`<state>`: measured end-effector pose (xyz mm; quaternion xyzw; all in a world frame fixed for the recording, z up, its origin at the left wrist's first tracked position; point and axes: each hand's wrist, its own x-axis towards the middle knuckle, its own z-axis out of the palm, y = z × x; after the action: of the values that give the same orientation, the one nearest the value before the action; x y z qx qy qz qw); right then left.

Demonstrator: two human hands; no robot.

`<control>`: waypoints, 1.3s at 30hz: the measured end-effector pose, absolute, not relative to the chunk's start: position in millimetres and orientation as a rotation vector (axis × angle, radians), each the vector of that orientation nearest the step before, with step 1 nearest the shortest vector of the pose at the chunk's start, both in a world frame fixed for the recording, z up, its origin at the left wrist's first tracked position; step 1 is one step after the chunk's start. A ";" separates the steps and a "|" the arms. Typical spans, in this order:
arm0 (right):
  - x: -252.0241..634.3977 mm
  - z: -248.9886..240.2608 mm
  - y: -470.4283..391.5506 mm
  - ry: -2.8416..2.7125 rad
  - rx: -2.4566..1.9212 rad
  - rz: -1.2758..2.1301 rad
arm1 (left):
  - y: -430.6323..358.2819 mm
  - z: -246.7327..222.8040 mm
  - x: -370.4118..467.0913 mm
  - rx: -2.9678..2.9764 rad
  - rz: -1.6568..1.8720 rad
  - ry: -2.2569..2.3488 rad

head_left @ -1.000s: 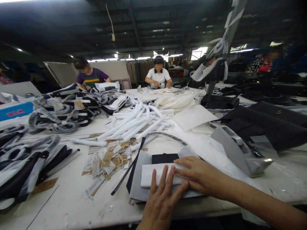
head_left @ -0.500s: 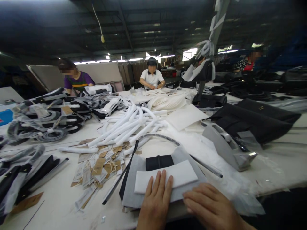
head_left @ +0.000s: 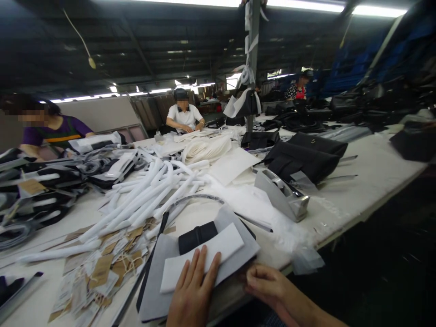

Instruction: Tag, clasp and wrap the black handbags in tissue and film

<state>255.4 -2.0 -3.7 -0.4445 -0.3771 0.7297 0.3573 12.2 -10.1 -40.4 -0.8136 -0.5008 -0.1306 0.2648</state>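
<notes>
My left hand lies with fingers stretched on a folded white foam strip, pressing it against a grey sheet. Under that sheet is a black bag, mostly covered, with a thin wrapped handle arching behind. Above the strip shows a dark flap with a narrow loop. My right hand is beside the bag's near right corner at the table edge, fingers curled together. What its fingertips hold, if anything, is hidden.
Paper tags lie heaped on the left, below white padded tubes. A tape dispenser and a black bag stand to the right. Wrapped black goods pile up far left. Co-workers sit across the table.
My view has swung to the right, so the table things appear further left. My right hand has gone from extended fingers by the sheet's edge to curled fingers. My left hand stays on the strip.
</notes>
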 end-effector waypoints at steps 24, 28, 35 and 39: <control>323.5 -29.8 117.6 -2.401 -1.158 -0.090 | -0.2 -10.9 -20.0 -2.002 -0.761 -1.782; 293.1 -18.8 105.5 -2.387 -1.094 -0.045 | 2.6 -8.2 -20.3 -1.976 -0.762 -1.817; 250.4 -10.7 73.3 -2.489 -1.010 0.433 | 3.9 -8.0 -23.1 -1.980 -0.781 -1.808; 235.2 -16.5 84.8 -2.507 -1.003 0.295 | 4.0 -9.9 -17.1 -1.986 -0.763 -1.818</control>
<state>235.2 84.8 -16.5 -0.3609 -0.9021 0.1063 0.2112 -17.1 4.0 -9.9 -0.6993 -0.6400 -0.2687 0.1708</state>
